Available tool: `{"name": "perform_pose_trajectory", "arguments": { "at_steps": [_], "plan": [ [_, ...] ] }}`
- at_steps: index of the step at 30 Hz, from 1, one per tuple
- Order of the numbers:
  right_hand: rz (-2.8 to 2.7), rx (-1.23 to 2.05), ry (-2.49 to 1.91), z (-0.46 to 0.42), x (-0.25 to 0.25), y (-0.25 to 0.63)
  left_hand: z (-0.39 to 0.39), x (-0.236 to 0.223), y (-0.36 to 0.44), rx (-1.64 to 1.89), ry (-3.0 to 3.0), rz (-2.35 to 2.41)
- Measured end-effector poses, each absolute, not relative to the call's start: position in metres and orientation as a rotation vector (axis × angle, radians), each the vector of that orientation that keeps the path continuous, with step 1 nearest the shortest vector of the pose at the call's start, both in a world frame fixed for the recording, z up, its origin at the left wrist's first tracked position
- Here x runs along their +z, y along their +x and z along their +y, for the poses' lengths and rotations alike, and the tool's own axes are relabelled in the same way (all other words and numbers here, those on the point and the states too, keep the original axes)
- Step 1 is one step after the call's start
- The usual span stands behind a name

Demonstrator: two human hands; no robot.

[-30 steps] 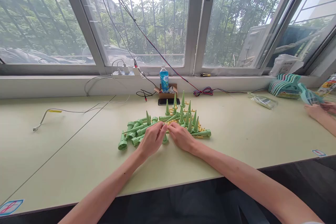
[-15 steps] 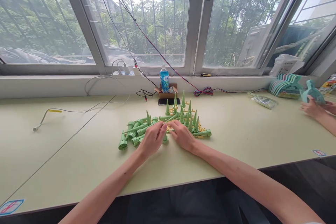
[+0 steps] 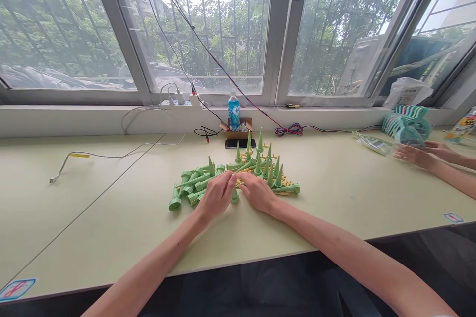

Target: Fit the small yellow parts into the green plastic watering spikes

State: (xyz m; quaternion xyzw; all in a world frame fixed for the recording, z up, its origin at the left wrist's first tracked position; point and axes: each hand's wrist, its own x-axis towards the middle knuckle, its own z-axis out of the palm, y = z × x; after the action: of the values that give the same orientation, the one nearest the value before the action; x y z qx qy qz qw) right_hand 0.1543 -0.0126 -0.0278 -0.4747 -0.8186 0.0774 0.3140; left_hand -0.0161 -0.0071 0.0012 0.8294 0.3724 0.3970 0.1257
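beside green spikes [image 3: 258,167], left hand [image 3: 216,192] and right hand [image 3: 257,191] are close together.

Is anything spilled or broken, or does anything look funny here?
No spill or damage shows. The green cones look messy: some stand, others lie jumbled near yellow pieces. At the left, a cable trails across the table, its end plugged into nothing.

A workroom, judging by the long worktable [image 3: 353,183] under windows [image 3: 211,29] and 1 heap of plastic parts [image 3: 246,164].
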Motion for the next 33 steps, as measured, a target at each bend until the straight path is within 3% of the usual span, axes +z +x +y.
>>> {"name": "perform_pose_trajectory", "arguments": {
  "at_steps": [19, 33],
  "plan": [
    [-2.182, 0.129, -1.352, -0.0092, -0.0295, 0.1520, -0.0077, 0.0026, -0.0153, 1.143, 2.420, 1.100],
    [-1.990, 0.167, -1.169, -0.0085, -0.0326, 0.1527, -0.0062, -0.0057, -0.0173, 1.082, 2.455, 1.125]
  ]
}}
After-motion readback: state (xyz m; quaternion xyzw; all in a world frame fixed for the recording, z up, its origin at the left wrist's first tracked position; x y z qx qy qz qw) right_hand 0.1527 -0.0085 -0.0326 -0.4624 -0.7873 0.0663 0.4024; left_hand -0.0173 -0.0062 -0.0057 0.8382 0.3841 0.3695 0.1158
